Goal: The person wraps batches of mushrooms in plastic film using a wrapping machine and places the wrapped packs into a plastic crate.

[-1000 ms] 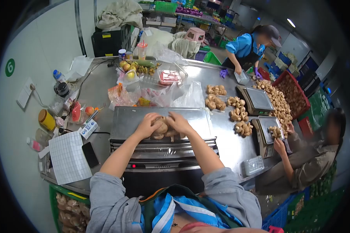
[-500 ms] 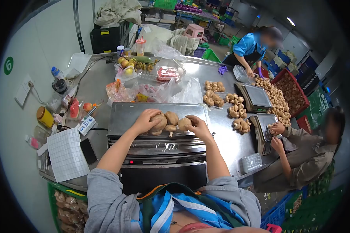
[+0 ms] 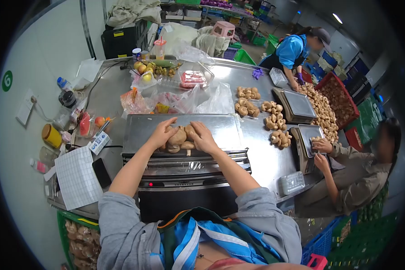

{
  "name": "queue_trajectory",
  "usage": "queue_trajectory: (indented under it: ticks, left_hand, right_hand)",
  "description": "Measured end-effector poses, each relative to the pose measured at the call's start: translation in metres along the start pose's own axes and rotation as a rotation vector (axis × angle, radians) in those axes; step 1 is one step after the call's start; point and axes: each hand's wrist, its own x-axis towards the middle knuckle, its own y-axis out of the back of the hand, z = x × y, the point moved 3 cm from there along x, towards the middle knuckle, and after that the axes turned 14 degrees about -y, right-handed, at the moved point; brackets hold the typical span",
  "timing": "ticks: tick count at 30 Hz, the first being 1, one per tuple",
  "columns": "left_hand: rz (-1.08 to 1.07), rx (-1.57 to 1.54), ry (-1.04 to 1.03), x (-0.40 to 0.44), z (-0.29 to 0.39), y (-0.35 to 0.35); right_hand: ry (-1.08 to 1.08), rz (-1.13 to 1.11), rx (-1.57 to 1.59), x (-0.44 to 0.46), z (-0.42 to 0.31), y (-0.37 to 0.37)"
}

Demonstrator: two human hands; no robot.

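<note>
A small cluster of brown shiitake mushrooms (image 3: 177, 138) lies on the flat metal top of a film wrapping machine (image 3: 139, 130). From the left side my left hand (image 3: 162, 134) curves against the cluster, its fingers bent over the outer caps. My right hand (image 3: 203, 137) cups the cluster from the other side, so the caps are pressed together between both palms. One pale stem points toward me. Some caps are partly hidden by my fingers. Clear film (image 3: 184, 167) stretches across the machine's front below my hands.
Packed mushroom portions (image 3: 247, 108) sit to the right, beside two scales (image 3: 300, 105) and a loose mushroom heap (image 3: 324, 112). Two co-workers handle mushrooms there. Plastic bags (image 3: 213, 99) and fruit lie behind the machine; a phone (image 3: 101, 173) and paper sheet (image 3: 78, 177) lie left.
My right hand has moved left, bringing its mushroom in against the others. Both hands are now closer together around the cluster, which sits more tightly packed.
</note>
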Motion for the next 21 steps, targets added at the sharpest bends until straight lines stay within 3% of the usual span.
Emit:
queue_trajectory:
  ticks: [5, 9, 10, 12, 13, 14, 15, 17, 18, 21]
  left_hand:
    - [0.011, -0.166, 0.101, -0.011, 0.002, 0.011]
    - [0.127, -0.035, -0.021, -0.026, 0.019, 0.040]
    - [0.090, 0.174, -0.096, -0.033, 0.046, 0.060]
    - [-0.327, 0.469, -0.044, -0.067, 0.059, 0.093]
    - [-0.323, 0.473, -0.032, -0.084, 0.062, 0.108]
    - [-0.524, 0.624, -0.288, -0.100, 0.071, 0.114]
    - [-0.725, 0.764, -0.551, -0.113, 0.082, 0.114]
    - [-0.744, 0.845, -0.639, -0.117, 0.097, 0.122]
    - [-0.761, 0.933, -0.738, -0.117, 0.103, 0.123]
    - [-0.722, 0.952, -0.784, -0.120, 0.096, 0.120]
  right_hand:
    - [-0.045, 0.007, -0.044, -0.009, -0.013, -0.007]
    - [0.026, -0.012, 0.090, -0.025, -0.005, 0.021]
    - [0.062, -0.013, 0.120, -0.043, -0.015, 0.042]
    - [0.093, -0.010, -0.062, -0.075, -0.014, 0.076]
    - [-0.030, -0.124, -0.181, -0.087, 0.001, 0.087]
    - [0.156, -0.138, -0.419, -0.095, 0.013, 0.097]
    - [0.285, -0.194, -0.458, -0.102, 0.016, 0.104]
    - [0.404, -0.301, -0.670, -0.111, 0.018, 0.107]
    - [0.403, -0.304, -0.667, -0.110, 0.014, 0.104]
    - [0.496, -0.333, -0.769, -0.105, 0.007, 0.095]
